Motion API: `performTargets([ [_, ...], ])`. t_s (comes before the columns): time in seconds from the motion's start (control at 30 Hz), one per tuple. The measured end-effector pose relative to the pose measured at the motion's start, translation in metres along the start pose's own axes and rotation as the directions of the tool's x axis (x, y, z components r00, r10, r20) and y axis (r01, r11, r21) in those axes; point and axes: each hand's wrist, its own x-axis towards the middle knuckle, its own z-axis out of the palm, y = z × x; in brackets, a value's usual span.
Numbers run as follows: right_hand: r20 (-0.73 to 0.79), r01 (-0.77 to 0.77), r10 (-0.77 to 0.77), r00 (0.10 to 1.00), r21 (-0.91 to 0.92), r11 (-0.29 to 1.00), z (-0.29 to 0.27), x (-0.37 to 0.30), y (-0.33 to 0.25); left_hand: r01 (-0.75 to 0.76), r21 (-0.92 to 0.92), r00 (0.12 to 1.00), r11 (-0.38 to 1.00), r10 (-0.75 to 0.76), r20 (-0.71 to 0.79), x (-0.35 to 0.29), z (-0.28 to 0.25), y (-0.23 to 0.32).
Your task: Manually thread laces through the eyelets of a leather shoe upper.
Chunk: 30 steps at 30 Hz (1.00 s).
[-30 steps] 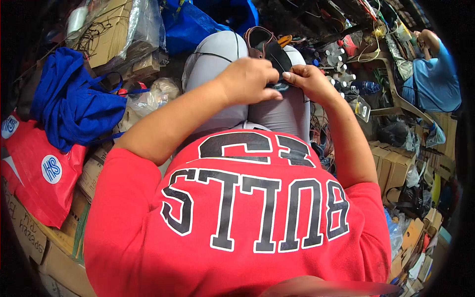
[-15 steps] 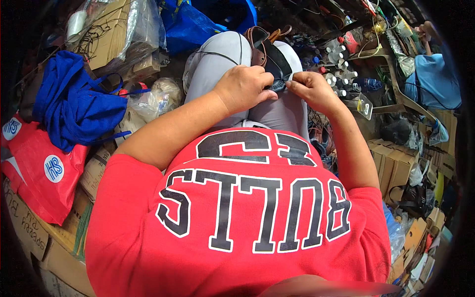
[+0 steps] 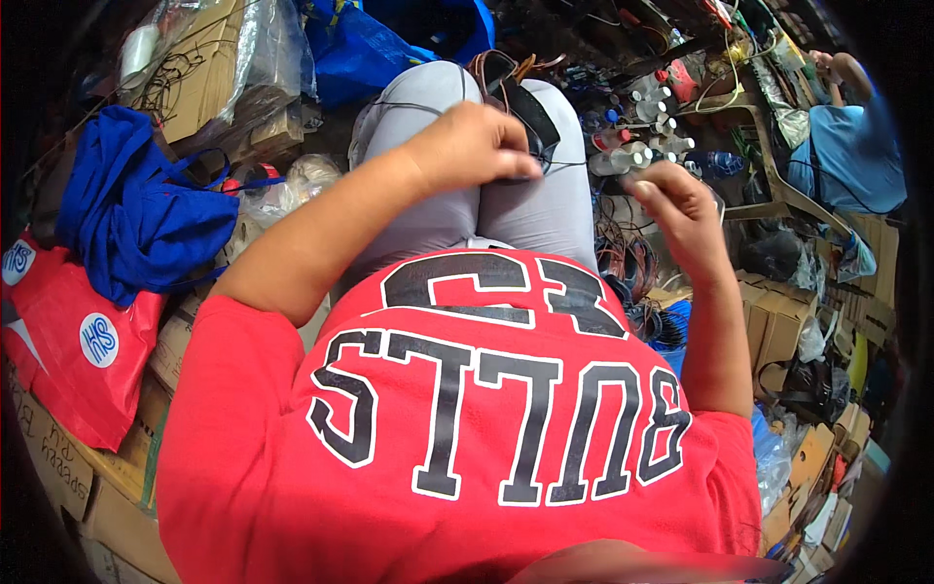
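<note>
A brown and black leather piece (image 3: 526, 109), strap-like and possibly part of a shoe or sandal, rests between my knees in grey trousers. My left hand (image 3: 474, 144) is over its near edge, fingers curled and thumb pressed in, slightly blurred; it hides part of the leather, and what it grips cannot be made out. Out to the right of my thigh, my right hand (image 3: 678, 202) is raised with thumb and fingers pinched together. A thin dark line, perhaps thread, seems to run from the leather towards it. Whatever is in the pinch is too small to name.
Several plastic bottles (image 3: 632, 156) stand just beyond my right hand. A blue cloth bag (image 3: 141, 209) and a red plastic bag (image 3: 83, 350) lie at left. Cardboard boxes (image 3: 773, 316) are stacked at right. Another person in a blue shirt (image 3: 846, 156) is at the far right.
My right hand has moved away from the leather, out to the right and slightly down. My left hand stays by the leather, a little higher. The view has shifted slightly.
</note>
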Motion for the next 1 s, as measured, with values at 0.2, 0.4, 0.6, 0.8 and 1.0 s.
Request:
performTargets([
  [0.2, 0.082, 0.092, -0.07, 0.994, -0.31, 0.946, 0.029, 0.022, 0.004, -0.212, 0.027, 0.977, 0.977, 0.212, 0.007, 0.042, -0.008, -0.017],
  [0.4, 0.112, 0.071, -0.029, 0.993, -0.385, 0.92, 0.036, 0.033, 0.005, -0.155, 0.098, 0.981, 0.983, 0.141, 0.134, 0.059, -0.005, -0.022],
  [0.6, 0.101, 0.107, -0.066, 0.993, -0.486, 0.867, 0.038, 0.035, 0.0, -0.125, 0.025, 0.974, 0.992, 0.118, 0.191, 0.061, -0.007, -0.022],
  [0.8, 0.065, 0.061, -0.036, 0.997, -0.443, 0.894, 0.05, 0.031, 0.006, -0.064, -0.027, 0.972, 0.998, 0.069, 0.226, 0.064, -0.009, -0.024],
  [1.0, 0.007, 0.019, -0.018, 1.0, -0.32, 0.947, 0.056, 0.029, 0.024, -0.044, -0.025, 0.968, 0.999, 0.049, 0.245, 0.067, -0.008, -0.022],
])
